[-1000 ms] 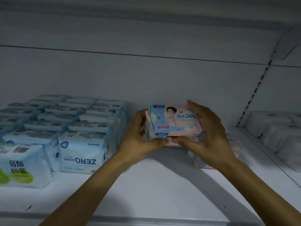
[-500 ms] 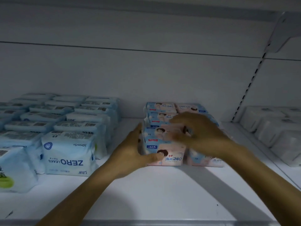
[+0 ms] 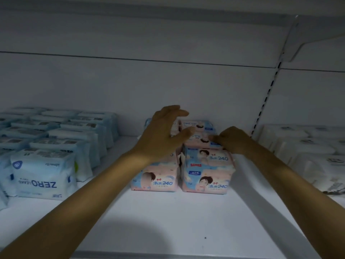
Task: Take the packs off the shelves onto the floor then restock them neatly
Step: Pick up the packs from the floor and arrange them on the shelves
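Pink and blue packs marked 240 stand in two stacks in the middle of the white shelf. The left front pack and the right front pack sit side by side, with more pink packs behind them. My left hand hovers over the left stack with its fingers spread and relaxed, holding nothing. My right hand rests on top of the right stack, fingers curled down onto the upper pack.
Rows of light blue packs, the front one marked ZERO, fill the shelf's left side. White packs lie on the neighbouring shelf at the right, beyond a slotted upright. The shelf's back wall is close behind the pink packs.
The pack that both hands held has been set down on the stacks. My left hand has lifted off and opened above the left stack; my right hand has shifted onto the right stack.
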Demonstrator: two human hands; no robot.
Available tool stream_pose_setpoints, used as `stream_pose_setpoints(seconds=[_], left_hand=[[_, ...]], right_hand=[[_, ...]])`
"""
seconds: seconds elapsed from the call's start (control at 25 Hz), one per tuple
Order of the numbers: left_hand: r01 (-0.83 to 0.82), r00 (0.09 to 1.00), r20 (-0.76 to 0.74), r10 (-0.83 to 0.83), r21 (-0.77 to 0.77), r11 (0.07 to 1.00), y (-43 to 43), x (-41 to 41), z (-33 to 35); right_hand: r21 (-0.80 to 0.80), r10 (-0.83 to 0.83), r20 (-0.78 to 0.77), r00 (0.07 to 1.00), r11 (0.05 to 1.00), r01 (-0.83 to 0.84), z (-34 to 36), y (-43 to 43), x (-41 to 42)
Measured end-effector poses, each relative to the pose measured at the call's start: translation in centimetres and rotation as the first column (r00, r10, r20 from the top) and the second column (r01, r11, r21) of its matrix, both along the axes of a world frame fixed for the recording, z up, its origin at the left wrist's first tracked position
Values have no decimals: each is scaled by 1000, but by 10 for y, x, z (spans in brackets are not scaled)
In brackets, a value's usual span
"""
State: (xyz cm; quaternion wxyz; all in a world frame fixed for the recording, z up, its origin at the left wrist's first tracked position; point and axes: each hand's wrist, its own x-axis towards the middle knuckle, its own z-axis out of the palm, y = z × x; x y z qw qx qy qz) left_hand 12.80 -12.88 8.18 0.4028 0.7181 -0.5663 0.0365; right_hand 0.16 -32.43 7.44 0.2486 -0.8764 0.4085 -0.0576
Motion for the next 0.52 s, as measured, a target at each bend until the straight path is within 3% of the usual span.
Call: stream_pose_setpoints(seconds=[0.12, 0.32, 0.44, 0.52], left_hand=[[31, 999, 42, -33, 43, 999, -34, -10, 19], [83, 996, -36, -80, 95, 992, -59, -12, 53], [102, 991, 65, -115, 176, 979, -77, -19, 71], [91, 993, -75, -87, 56, 994, -91, -19, 76]], right_hand=[[-262, 35, 73, 997, 965, -15, 12, 5, -3], [-723, 111, 238, 965, 683, 100, 69, 11, -29], [-809, 308, 283, 908, 585, 54, 92, 10, -32], [-759, 396, 515, 760, 623, 191, 97, 11, -30]])
